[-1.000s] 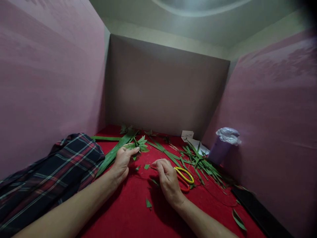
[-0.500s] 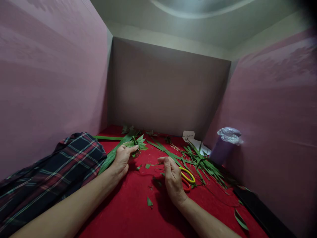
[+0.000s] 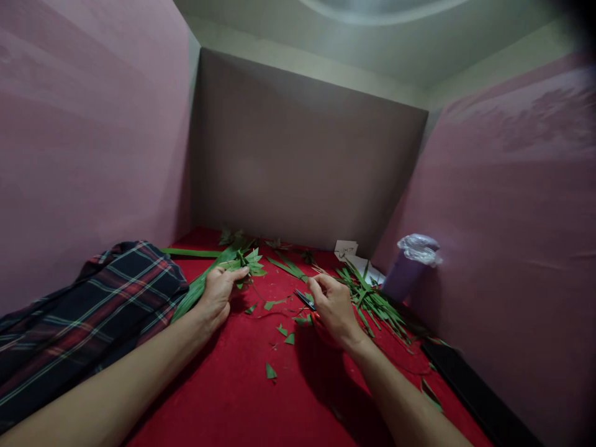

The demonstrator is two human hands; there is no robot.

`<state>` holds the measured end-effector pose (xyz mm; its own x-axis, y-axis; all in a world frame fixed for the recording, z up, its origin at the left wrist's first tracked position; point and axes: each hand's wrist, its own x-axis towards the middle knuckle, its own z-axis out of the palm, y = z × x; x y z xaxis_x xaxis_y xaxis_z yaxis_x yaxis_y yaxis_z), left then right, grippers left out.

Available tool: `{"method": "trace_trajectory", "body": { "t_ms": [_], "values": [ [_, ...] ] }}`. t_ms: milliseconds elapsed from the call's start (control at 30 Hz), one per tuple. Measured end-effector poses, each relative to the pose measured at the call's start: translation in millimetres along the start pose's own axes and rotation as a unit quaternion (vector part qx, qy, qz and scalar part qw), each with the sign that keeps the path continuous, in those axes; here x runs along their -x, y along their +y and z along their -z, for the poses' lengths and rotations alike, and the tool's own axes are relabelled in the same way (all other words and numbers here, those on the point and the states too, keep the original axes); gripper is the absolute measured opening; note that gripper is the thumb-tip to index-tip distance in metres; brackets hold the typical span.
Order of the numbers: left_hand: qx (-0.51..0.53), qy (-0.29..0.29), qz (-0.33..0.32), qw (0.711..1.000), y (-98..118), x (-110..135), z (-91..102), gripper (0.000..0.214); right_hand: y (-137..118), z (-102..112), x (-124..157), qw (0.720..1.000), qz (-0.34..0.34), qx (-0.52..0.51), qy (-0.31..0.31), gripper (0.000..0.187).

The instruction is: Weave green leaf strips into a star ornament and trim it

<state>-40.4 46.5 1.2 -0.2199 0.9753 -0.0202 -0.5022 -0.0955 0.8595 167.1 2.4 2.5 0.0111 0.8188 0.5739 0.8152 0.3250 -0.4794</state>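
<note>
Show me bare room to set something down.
Widest bare patch: red cloth at the near edge, between the forearms, short of the leaf scraps. A smaller one lies between the left hand's sprig and the scissors. Crowded: beyond the right hand, cut strips; left of the left hand, long leaves and plaid fabric.

I see cloth (image 3: pixel 125 310) left, scissors (image 3: pixel 305 299) midway on the tabletop (image 3: pixel 223 385), leaf strips (image 3: pixel 379 305) right, a container (image 3: pixel 403 276) farther right.

Small white rectangular paper card (image 3: pixel 346 249): on my remote view, I see dark marks across its face, too small and blurred for me to read.
</note>
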Motion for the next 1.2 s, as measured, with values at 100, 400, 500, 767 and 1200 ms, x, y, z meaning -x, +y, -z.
{"method": "trace_trajectory", "body": {
  "t_ms": [100, 400, 500, 767, 1200],
  "values": [
    [0.000, 0.002, 0.007, 1.000, 0, -1, 0.4, 0.030, 14, 18, 1, 0.996, -0.011, 0.051, -0.069, 0.016],
    [0.029, -0.006, 0.006, 1.000, 2, -1, 2.4, 0.031, 33, 15, 26, 0.986, -0.023, 0.058, -0.152, 0.007],
    [0.046, -0.005, 0.008, 0.999, 2, -2, 2.4, 0.031, 24, 12, 23, 0.992, -0.037, 0.007, -0.122, 0.009],
    [0.102, -0.045, 0.052, 0.992, 7, 6, -1.1, 0.019, -29, -17, 28, 0.916, -0.163, -0.292, -0.221, 0.027],
    [0.055, -0.066, 0.056, 0.995, -1, 12, -3.1, 0.029, -34, -37, 9, 0.797, -0.244, -0.550, -0.057, 0.036]
  ]
}}
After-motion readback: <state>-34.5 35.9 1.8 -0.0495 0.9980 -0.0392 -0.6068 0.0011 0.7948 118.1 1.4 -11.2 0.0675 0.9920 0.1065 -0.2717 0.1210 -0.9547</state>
